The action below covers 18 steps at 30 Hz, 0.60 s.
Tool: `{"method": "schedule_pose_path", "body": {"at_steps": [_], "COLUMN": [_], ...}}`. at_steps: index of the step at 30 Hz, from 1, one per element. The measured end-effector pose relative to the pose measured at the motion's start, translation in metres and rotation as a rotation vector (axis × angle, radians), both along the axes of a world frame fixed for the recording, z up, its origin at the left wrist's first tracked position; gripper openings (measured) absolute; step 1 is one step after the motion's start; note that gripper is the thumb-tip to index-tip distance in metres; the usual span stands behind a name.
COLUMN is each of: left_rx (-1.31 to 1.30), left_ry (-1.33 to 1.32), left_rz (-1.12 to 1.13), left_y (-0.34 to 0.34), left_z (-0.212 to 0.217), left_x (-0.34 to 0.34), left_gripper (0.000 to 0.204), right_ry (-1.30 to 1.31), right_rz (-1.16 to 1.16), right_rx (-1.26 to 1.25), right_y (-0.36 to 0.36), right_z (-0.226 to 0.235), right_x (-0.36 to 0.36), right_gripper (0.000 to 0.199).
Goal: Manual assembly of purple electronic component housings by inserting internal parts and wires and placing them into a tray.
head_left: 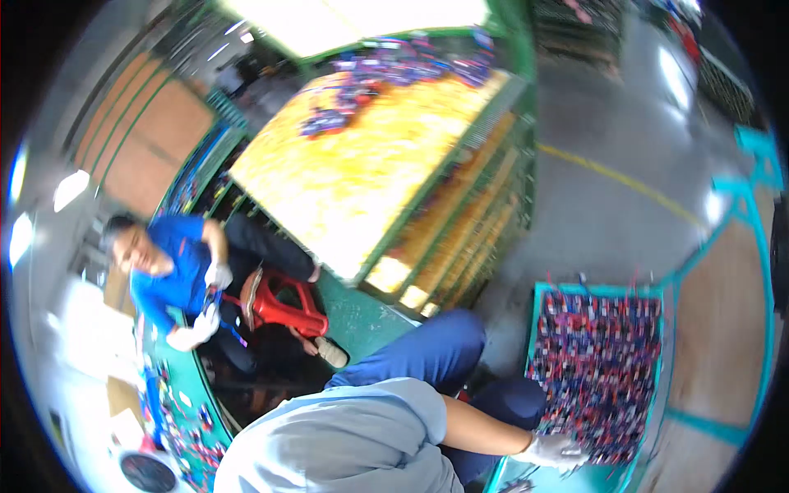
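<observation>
At 5 o'clock, I see the left hand [552,452] in a white glove, reaching over the bent knees in navy trousers [440,349] to the near end of a teal tray [600,290]. Small wired parts [596,361], dark blue, red and white, fill that tray in packed rows at 4 o'clock. The fingers lie at the edge of the rows, but I cannot tell whether they are apart or clamped on a part. Nor can I make out the right hand.

Towards 12 o'clock I have a green rack [362,197] with a bright yellow top, more coloured parts [403,62] heaped along its far side. At 9 o'clock a co-worker [177,246] in a blue shirt and white gloves sits near a red stool [288,308]. Scattered pieces lie on a green desk [185,366] at 8 o'clock.
</observation>
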State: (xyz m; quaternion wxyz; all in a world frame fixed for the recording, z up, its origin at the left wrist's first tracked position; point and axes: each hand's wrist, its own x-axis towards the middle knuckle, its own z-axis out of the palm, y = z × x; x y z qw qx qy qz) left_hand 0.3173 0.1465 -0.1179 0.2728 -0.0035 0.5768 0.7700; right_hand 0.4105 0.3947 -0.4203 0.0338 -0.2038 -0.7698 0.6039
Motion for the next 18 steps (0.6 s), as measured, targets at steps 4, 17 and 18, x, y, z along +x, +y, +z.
{"method": "schedule_pose_path", "body": {"at_steps": [4, 17, 18], "left_rx": [0.1, -0.44, -0.486], "left_ry": [0.103, 0.827, 0.815], "left_rz": [0.259, 0.987, 1.03], "left_y": [-0.049, -0.283, -0.295], "left_z": [0.041, 0.2, 0.203], "left_x": [0.037, 0.203, 0.21], "left_gripper": [0.05, 0.038, 0.037], "right_ry": [0.046, -0.466, -0.625], "right_rz": [0.023, 1.001, 1.284], "right_rx": [-0.252, -1.448, -1.653], "right_y": [-0.035, -0.188, -0.195], "right_z": [0.025, 0.338, 0.343], "right_x": [-0.076, -0.103, -0.105], "right_gripper": [0.036, 0.045, 0.048]}}
